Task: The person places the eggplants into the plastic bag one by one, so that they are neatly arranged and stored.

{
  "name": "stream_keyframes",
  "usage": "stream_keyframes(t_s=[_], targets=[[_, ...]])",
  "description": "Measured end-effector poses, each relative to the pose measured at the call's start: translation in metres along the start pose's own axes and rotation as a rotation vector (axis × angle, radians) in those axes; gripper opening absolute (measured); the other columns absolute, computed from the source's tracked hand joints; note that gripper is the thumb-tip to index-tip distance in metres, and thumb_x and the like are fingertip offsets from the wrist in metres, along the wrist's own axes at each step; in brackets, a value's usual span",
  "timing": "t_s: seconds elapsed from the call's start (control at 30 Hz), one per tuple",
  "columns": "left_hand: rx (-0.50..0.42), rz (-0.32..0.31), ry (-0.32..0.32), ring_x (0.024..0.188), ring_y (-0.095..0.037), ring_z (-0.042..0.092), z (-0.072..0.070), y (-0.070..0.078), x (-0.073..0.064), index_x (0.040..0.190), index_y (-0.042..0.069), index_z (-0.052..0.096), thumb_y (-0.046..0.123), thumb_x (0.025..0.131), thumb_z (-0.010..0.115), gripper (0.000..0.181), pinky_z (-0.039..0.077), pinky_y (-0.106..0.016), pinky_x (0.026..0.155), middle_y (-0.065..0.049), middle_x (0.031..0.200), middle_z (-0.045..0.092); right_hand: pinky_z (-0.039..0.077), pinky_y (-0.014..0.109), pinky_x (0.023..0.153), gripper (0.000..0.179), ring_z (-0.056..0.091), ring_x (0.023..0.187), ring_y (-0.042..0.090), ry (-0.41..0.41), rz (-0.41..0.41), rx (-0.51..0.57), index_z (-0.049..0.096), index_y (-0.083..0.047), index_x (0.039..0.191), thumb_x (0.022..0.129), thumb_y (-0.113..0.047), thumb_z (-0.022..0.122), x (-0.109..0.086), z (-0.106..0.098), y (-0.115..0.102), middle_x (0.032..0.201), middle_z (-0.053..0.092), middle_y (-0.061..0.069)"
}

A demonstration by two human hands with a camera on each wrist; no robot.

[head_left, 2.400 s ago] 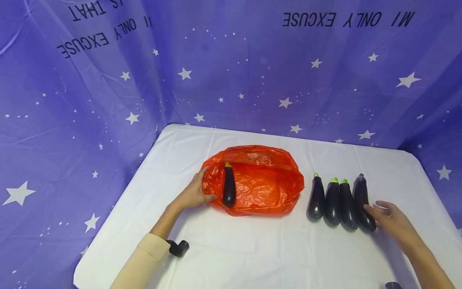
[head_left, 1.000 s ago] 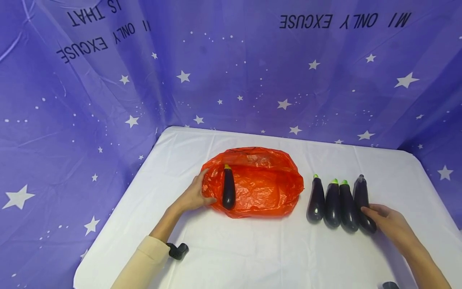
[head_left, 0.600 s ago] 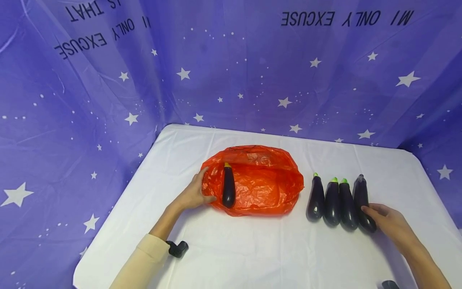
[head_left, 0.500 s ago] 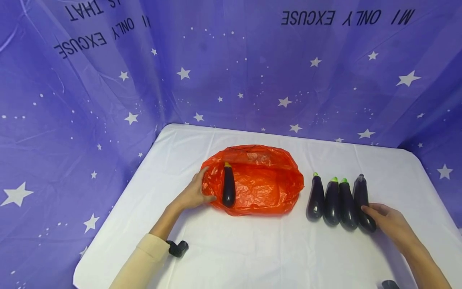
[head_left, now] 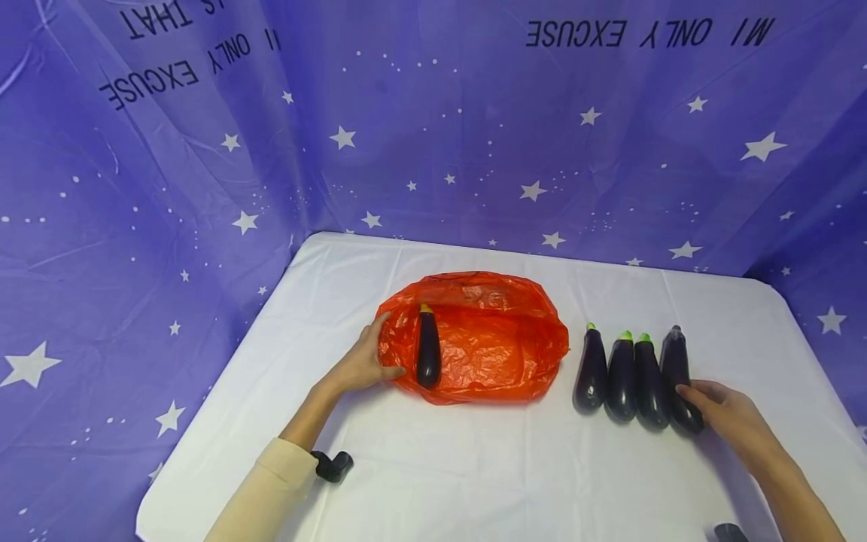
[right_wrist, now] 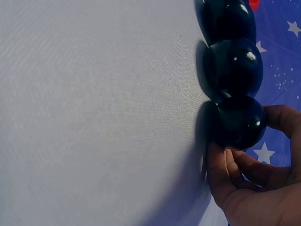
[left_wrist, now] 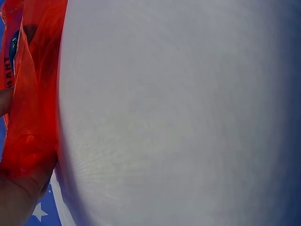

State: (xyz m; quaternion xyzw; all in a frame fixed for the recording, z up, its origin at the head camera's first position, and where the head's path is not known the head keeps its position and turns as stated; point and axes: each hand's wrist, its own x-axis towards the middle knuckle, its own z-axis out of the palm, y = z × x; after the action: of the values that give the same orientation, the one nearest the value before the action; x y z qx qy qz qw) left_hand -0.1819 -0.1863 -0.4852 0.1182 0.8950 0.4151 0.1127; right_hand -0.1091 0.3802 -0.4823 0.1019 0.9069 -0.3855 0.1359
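An open red plastic bag [head_left: 488, 354] lies mid-table with one eggplant [head_left: 429, 350] inside its left part. My left hand [head_left: 362, 361] holds the bag's left side; in the left wrist view the red film [left_wrist: 40, 94] runs between thumb and fingers. Right of the bag, several dark eggplants [head_left: 622, 384] lie side by side, stem ends pointing away. My right hand [head_left: 728, 414] grips the rightmost eggplant [head_left: 673, 361] near its thick end. In the right wrist view the thumb is on one side of that eggplant [right_wrist: 240, 123] and the fingers on the other.
A white cloth covers the table [head_left: 508, 474]. A purple curtain [head_left: 433, 135] with white stars and printed letters hangs behind and at both sides. A black wrist device [head_left: 333, 467] sits beside the left sleeve, and another dark one [head_left: 730, 532] shows below the right forearm.
My right hand has moved slightly left and taken hold of the rightmost eggplant, its thumb now over it. During the last second the hands, bag and eggplants stay in place.
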Motion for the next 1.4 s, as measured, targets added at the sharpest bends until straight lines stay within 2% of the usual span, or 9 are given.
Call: stream_keyframes(t_s=[0.27,0.73,0.93,1.27,1.3,1.33,1.4], targets=[[0.014,0.015,0.008,0.131,-0.042,0.033,0.002,-0.004,-0.002,0.151,0.011,0.012,0.022,0.071,0.08,0.106,0.029,-0.058,0.104,-0.026,0.141,0.029,0.032,0.065,0.093,0.078,0.031,0.122,0.057,-0.015,0.003,0.018,0.033,0.018,0.135,0.097,-0.049,0.044,-0.002,0.002,0.001,0.136,0.031,0.04],[-0.004,-0.009,-0.006,0.131,-0.039,0.033,0.003,-0.006,-0.005,0.151,0.013,0.012,0.022,0.072,0.081,0.105,0.029,-0.058,0.105,-0.022,0.141,0.03,0.033,0.064,0.092,0.077,0.031,0.123,0.056,-0.015,0.0,0.008,0.034,0.018,0.134,0.097,-0.048,0.044,-0.003,0.002,0.004,0.135,0.033,0.04],[-0.003,0.007,-0.005,0.131,-0.039,0.032,0.002,-0.004,-0.003,0.151,0.012,0.012,0.023,0.072,0.081,0.105,0.029,-0.058,0.105,-0.023,0.141,0.03,0.035,0.063,0.09,0.074,0.033,0.122,0.055,0.017,-0.022,-0.002,0.037,0.018,0.133,0.097,-0.047,0.045,-0.004,0.001,0.004,0.134,0.037,0.039],[0.015,0.011,0.004,0.132,-0.04,0.033,0.001,-0.002,0.0,0.151,0.012,0.011,0.022,0.071,0.081,0.106,0.029,-0.057,0.105,-0.024,0.141,0.03,0.03,0.067,0.092,0.074,0.029,0.123,0.058,0.054,-0.023,0.02,0.036,0.019,0.133,0.097,-0.046,0.044,-0.003,-0.007,-0.002,0.134,0.035,0.04],[0.017,0.011,0.005,0.132,-0.04,0.033,0.001,-0.002,0.0,0.151,0.012,0.011,0.022,0.071,0.081,0.106,0.029,-0.057,0.105,-0.024,0.141,0.03,0.032,0.065,0.092,0.075,0.032,0.122,0.056,0.054,-0.02,0.019,0.036,0.018,0.133,0.097,-0.047,0.044,-0.003,-0.009,-0.003,0.134,0.035,0.04],[0.018,0.013,0.005,0.132,-0.04,0.032,0.001,-0.001,0.0,0.151,0.012,0.011,0.022,0.071,0.08,0.106,0.029,-0.057,0.105,-0.025,0.141,0.029,0.038,0.058,0.091,0.074,0.042,0.118,0.05,0.06,-0.02,0.016,0.037,0.019,0.133,0.097,-0.046,0.045,-0.003,-0.01,-0.003,0.133,0.037,0.04],[0.019,0.014,0.004,0.132,-0.04,0.032,0.001,-0.001,0.0,0.151,0.012,0.011,0.022,0.071,0.08,0.106,0.028,-0.057,0.105,-0.025,0.141,0.029,0.045,0.04,0.086,0.072,0.056,0.105,0.027,0.07,-0.029,0.019,0.038,0.019,0.132,0.097,-0.044,0.046,-0.003,-0.013,-0.003,0.128,0.044,0.039]])
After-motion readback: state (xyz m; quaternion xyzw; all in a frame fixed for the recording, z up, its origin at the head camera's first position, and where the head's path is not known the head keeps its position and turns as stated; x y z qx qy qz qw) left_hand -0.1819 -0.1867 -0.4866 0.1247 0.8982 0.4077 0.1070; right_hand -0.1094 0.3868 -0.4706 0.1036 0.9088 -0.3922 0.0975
